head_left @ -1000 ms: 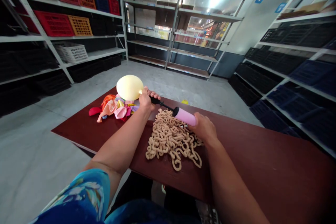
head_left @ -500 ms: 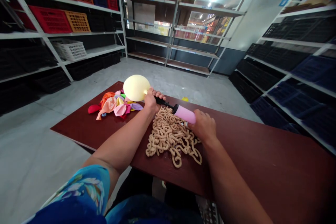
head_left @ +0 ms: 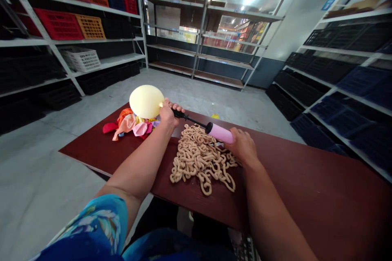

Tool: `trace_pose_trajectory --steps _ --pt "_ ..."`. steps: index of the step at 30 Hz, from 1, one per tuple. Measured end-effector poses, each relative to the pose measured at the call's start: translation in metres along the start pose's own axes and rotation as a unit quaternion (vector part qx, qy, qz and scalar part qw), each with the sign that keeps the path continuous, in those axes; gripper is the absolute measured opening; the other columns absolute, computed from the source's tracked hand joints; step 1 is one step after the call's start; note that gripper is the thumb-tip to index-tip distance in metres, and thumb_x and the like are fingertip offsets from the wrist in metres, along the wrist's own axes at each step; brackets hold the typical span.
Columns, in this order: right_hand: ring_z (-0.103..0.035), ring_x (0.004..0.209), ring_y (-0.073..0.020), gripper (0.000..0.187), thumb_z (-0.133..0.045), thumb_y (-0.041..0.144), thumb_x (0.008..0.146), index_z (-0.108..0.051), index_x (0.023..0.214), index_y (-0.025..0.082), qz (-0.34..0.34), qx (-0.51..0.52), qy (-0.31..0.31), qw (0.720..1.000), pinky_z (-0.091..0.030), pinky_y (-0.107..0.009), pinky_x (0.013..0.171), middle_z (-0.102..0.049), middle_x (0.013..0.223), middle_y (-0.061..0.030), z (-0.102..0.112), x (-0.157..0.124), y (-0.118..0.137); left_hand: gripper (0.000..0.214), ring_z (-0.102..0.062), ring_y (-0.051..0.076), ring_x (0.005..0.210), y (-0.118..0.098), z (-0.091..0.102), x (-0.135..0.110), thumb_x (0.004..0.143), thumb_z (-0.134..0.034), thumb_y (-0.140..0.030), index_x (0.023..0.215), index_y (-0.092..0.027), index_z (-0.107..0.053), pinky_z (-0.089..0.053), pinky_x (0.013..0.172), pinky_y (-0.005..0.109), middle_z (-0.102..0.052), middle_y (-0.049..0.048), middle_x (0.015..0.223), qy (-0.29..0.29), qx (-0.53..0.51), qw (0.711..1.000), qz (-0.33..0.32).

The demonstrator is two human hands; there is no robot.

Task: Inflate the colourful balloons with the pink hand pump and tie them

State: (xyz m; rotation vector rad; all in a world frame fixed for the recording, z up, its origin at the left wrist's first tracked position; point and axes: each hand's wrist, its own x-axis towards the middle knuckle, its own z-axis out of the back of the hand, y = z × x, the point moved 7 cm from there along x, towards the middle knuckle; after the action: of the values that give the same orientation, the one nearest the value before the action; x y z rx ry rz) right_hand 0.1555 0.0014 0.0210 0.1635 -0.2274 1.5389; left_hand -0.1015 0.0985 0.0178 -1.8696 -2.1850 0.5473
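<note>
A pale yellow balloon, round and inflated, stands out past my left hand. That hand is closed around the black end of a hand balloon pump, right at the balloon's neck; the fingers partly hide the join. My right hand wraps round the pump's pink barrel at its far end. Between the two hands a thin black rod shows, drawn out of the barrel. Below the pump lies a heap of beige, rope-like curled strands. Limp balloons in several colours lie under and beside the inflated one.
The dark red-brown table carries all of this. Shelves with red, orange and white crates stand left, a metal rack at the back, and shelves of dark crates on the right. A small yellow thing shows beyond the table edge.
My left hand has moved left with the balloon, and my right hand slightly right with the barrel. More of the pump's rod shows between them.
</note>
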Motion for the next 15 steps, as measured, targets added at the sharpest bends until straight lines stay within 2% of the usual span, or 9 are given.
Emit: trace_pose_trajectory --steps 5,10,15 --pt "-0.050 0.086 -0.0233 0.039 -0.061 0.035 0.065 -0.049 0.100 0.024 -0.032 0.005 0.013 0.999 -0.032 -0.029 0.062 -0.057 0.097 -0.0062 -0.003 -0.003 -0.010 0.044 -0.036 0.008 0.038 0.002 0.005 0.004 0.078 -0.048 -0.048 0.055 -0.019 -0.025 -0.035 0.043 0.024 -0.028 -0.0060 0.045 0.010 -0.003 1.000 -0.016" --pt "-0.049 0.090 -0.0238 0.036 -0.062 0.033 0.065 -0.048 0.097 0.021 -0.018 -0.006 0.010 1.000 -0.033 -0.032 0.067 -0.057 0.098 -0.0078 0.000 -0.006 0.008 0.045 -0.036 0.008 0.039 0.020 -0.006 -0.011 0.079 -0.048 -0.048 0.055 -0.019 -0.024 -0.036 0.044 0.025 -0.028 -0.0055 0.046 0.045 0.015 0.999 0.020" --pt "-0.049 0.092 -0.0236 0.033 -0.060 0.034 0.068 -0.046 0.095 0.021 0.014 -0.002 -0.018 1.000 -0.033 -0.031 0.066 -0.057 0.098 -0.0072 0.005 -0.007 0.028 0.049 -0.038 0.009 0.042 0.044 -0.016 -0.026 0.078 -0.048 -0.052 0.053 -0.019 -0.022 -0.038 0.046 0.025 -0.029 -0.0040 0.047 0.078 0.030 0.995 0.062"
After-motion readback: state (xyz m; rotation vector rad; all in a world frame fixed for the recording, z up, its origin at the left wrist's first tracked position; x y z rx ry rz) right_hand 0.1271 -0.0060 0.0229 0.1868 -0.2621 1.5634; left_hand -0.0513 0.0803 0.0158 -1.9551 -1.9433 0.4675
